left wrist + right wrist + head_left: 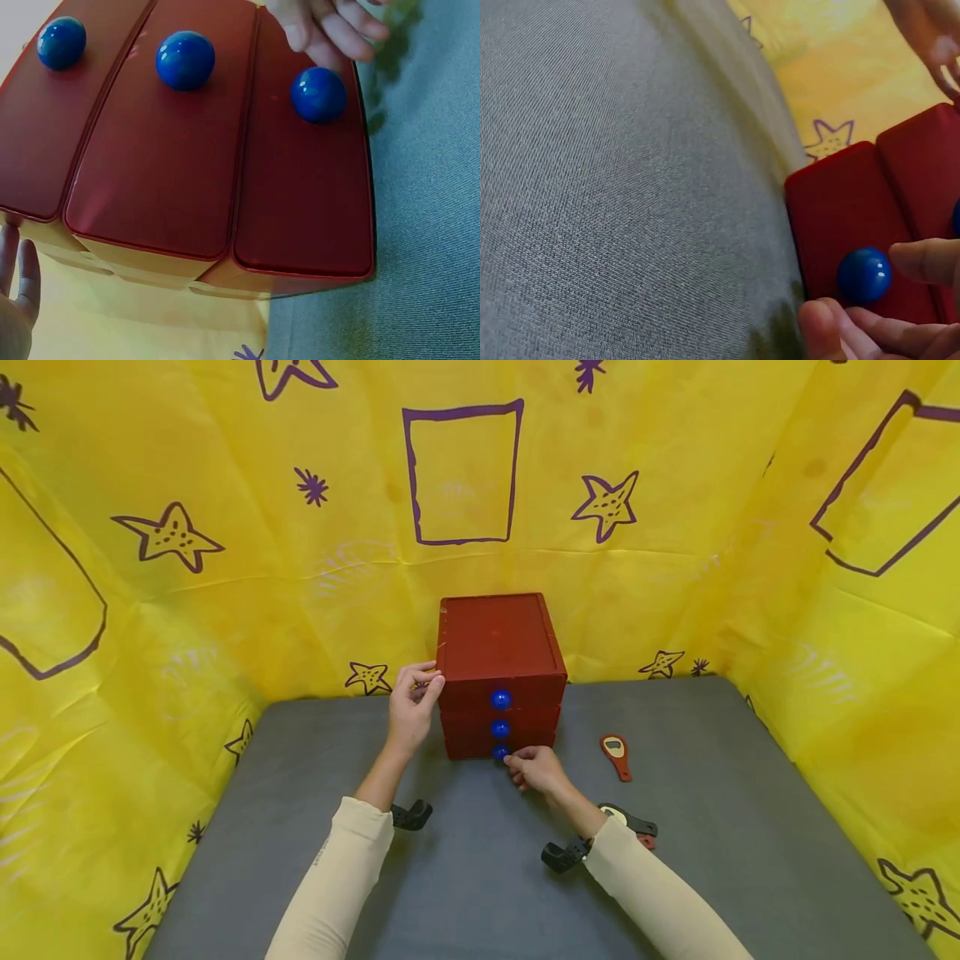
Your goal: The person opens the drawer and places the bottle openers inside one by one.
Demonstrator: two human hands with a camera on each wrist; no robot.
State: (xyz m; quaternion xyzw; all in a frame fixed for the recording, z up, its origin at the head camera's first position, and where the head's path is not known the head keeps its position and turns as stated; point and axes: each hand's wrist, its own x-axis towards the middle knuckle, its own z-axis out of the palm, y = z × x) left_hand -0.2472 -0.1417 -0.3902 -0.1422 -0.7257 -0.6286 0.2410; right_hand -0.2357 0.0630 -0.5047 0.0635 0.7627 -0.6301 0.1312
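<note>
A red three-drawer box stands on the grey table with its drawers closed. Each front carries a round blue knob; the lowest knob is close to the table. My left hand is at the box's upper left front corner, fingertips touching its side with the fingers fairly straight. At the bottom drawer, my right hand has its fingertips right beside the lowest knob. In the right wrist view, the thumb and fingers spread around that blue knob without closing on it.
A red bottle opener lies on the table right of the box. Nearer, more openers, one black and one red, lie partly hidden behind the right forearm. Yellow cloth with purple drawings hangs behind and at both sides.
</note>
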